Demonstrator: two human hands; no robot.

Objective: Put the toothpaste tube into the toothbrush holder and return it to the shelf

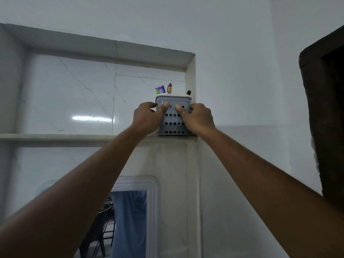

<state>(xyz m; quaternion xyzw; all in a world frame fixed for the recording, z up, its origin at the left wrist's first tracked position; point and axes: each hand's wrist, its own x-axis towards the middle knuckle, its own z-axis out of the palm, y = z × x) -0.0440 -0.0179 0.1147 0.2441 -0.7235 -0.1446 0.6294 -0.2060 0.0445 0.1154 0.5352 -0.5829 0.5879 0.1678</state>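
A grey toothbrush holder with rows of round holes stands at the right end of a marble shelf, close against the niche's right wall. My left hand grips its left side with the thumb on the front. My right hand grips its right side the same way. Two toothbrush heads, purple and green, stick up above its white rim. A dark tip shows at the rim's right end. No toothpaste tube can be made out.
The shelf sits inside a recessed niche lined with glossy marble tiles. Below hangs a white-framed mirror reflecting a blue garment and a chair. A dark wooden door frame stands at the right.
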